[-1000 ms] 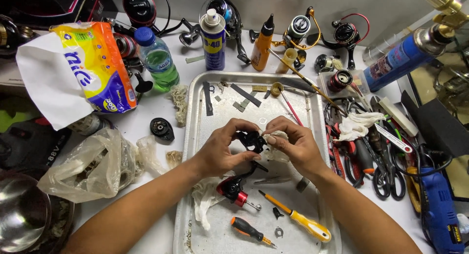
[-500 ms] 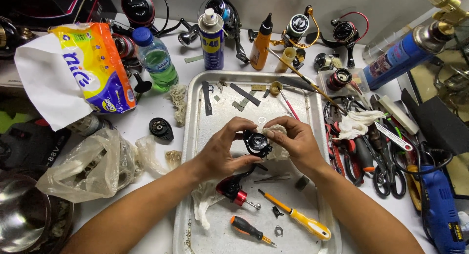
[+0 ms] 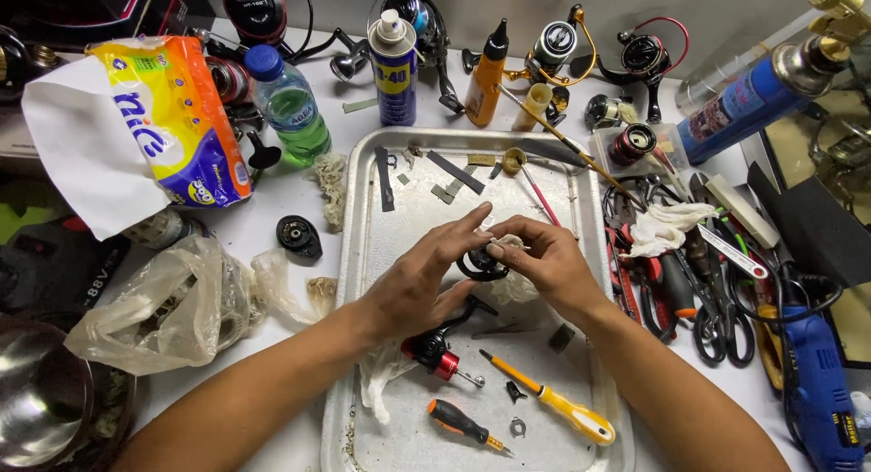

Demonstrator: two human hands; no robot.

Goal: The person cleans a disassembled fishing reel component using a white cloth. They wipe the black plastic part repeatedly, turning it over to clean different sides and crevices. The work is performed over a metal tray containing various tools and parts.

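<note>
Over a metal tray (image 3: 363, 254), my left hand (image 3: 422, 277) grips a black fishing reel body (image 3: 479, 265) from the left, index finger stretched out over it. My right hand (image 3: 540, 254) presses a crumpled white cloth (image 3: 513, 286) against the reel's right side. The reel's black handle arm runs down to a red knob (image 3: 440, 356) lying on a second rag. Much of the reel body is hidden by my fingers.
On the tray lie a yellow-handled screwdriver (image 3: 562, 410), an orange-and-black screwdriver (image 3: 458, 424), small parts and a brush. Spray can (image 3: 396, 59), orange oil bottle (image 3: 484, 77), green water bottle (image 3: 290, 104), tissue pack, other reels, pliers and scissors (image 3: 699, 290), blue drill (image 3: 821, 390) surround it.
The reel body turned in my hands from side-on to showing its round face. My left index finger lifted and stretched out, and my right hand moved the cloth closer over the reel.
</note>
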